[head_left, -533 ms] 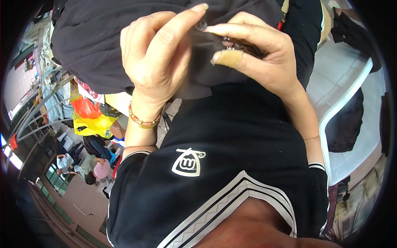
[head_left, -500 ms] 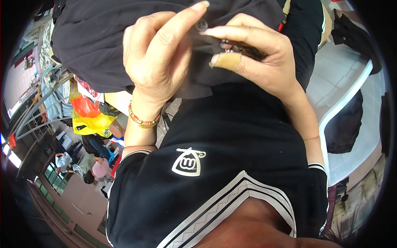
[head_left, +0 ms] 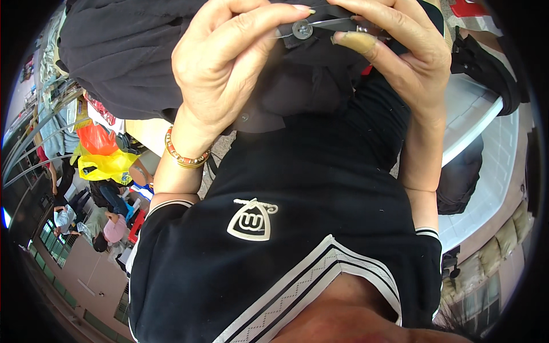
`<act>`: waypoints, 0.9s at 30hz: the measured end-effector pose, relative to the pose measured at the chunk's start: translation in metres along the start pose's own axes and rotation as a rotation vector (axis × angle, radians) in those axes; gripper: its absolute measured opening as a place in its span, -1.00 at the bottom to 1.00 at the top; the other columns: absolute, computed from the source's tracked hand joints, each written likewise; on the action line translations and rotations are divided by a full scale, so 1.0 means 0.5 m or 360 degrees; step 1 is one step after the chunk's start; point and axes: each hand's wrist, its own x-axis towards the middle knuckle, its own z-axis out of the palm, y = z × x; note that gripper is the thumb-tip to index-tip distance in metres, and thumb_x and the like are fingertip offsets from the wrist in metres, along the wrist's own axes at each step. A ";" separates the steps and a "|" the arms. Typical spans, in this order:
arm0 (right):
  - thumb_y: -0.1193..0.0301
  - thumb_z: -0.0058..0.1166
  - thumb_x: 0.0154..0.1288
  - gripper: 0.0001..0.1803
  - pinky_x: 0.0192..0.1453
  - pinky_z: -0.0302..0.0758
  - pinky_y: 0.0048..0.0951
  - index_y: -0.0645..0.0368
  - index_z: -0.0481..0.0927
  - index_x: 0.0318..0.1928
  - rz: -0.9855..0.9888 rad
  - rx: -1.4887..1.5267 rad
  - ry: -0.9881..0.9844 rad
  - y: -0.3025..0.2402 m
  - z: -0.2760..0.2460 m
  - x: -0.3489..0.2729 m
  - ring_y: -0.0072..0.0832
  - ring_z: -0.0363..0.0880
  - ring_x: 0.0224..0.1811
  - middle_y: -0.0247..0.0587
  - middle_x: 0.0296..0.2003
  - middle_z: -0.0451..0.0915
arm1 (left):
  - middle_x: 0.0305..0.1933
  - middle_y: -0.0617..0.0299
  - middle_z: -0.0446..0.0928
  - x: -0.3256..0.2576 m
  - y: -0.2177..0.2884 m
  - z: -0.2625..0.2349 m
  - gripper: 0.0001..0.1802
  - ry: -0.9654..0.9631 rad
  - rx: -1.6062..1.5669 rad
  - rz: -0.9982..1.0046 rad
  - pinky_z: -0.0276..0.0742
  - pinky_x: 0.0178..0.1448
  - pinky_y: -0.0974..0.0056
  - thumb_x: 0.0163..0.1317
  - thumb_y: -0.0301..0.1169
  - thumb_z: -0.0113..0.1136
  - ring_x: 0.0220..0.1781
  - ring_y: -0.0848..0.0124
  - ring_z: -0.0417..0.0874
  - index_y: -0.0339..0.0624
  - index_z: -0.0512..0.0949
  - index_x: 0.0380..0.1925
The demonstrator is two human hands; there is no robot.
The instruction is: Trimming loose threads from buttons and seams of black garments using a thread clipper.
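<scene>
A dark garment (head_left: 126,54) is spread over my lap. On it, a round grey button (head_left: 302,30) sits between my hands. My left hand (head_left: 220,63) has thumb and forefinger closed on the cloth beside the button, and a thin pale thread shows at the fingertips. My right hand (head_left: 409,57), with tan tape on its thumb, is closed round small thread snips (head_left: 337,24). Their metal blades point left and reach the button's edge. Part of the snips' body is hidden in the hand. A second button (head_left: 245,117) lies on the cloth lower down.
At the right stands a white plastic tub (head_left: 486,188) with dark cloth (head_left: 460,177) in it. A yellow bag (head_left: 111,166) and a red bag (head_left: 97,139) sit at the left, by a pale tabletop (head_left: 146,134). Other people are farther off, at the lower left.
Both hands have moved up, the right one also to the right. The snips' blades now show at the button. My left forefinger has come down from its raised position to the cloth.
</scene>
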 end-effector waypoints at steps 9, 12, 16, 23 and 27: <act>0.53 0.43 0.01 -0.54 -0.39 0.30 -0.57 0.22 0.72 0.00 -0.0008 -0.0171 -0.0234 -0.005 -0.020 0.017 -0.56 0.44 -0.42 -0.29 -0.39 0.53 | -0.10 0.08 0.63 0.008 -0.012 0.009 -0.80 -0.0028 -0.0231 -0.0024 0.45 0.06 0.40 0.31 -0.63 0.15 -0.05 0.38 0.60 -0.38 0.66 -0.10; 0.53 0.43 0.00 -0.54 -0.39 0.30 -0.56 0.21 0.72 0.00 -0.0042 -0.0153 -0.0217 -0.005 -0.021 0.020 -0.55 0.44 -0.42 -0.29 -0.39 0.52 | -0.10 0.08 0.62 0.008 -0.009 0.009 -0.80 -0.0035 -0.0270 -0.0081 0.45 0.07 0.40 0.32 -0.63 0.14 -0.05 0.39 0.60 -0.39 0.65 -0.10; 0.53 0.43 -0.01 -0.54 -0.40 0.31 -0.56 0.21 0.73 0.00 -0.0024 -0.0253 -0.0175 -0.011 -0.025 0.019 -0.56 0.44 -0.42 -0.30 -0.39 0.52 | -0.10 0.10 0.60 0.006 -0.010 0.012 -0.82 -0.0052 -0.0315 -0.0152 0.44 0.06 0.41 0.32 -0.63 0.14 -0.06 0.41 0.59 -0.41 0.63 -0.11; 0.52 0.44 -0.06 -0.53 -0.43 0.31 -0.54 0.16 0.74 -0.03 -0.0138 -0.0439 -0.0196 -0.016 -0.029 0.024 -0.53 0.43 -0.45 -0.28 -0.41 0.50 | -0.12 0.12 0.59 0.005 -0.014 0.016 -0.82 -0.0019 -0.0307 -0.0156 0.43 0.06 0.43 0.32 -0.63 0.13 -0.07 0.41 0.58 -0.41 0.63 -0.11; 0.52 0.44 -0.07 -0.53 -0.43 0.32 -0.53 0.17 0.74 -0.03 -0.0172 -0.0506 -0.0209 -0.018 -0.028 0.027 -0.52 0.44 -0.45 -0.28 -0.41 0.51 | -0.13 0.13 0.58 0.004 -0.012 0.014 -0.81 -0.0035 -0.0267 -0.0153 0.43 0.04 0.44 0.32 -0.63 0.14 -0.08 0.43 0.57 -0.40 0.63 -0.11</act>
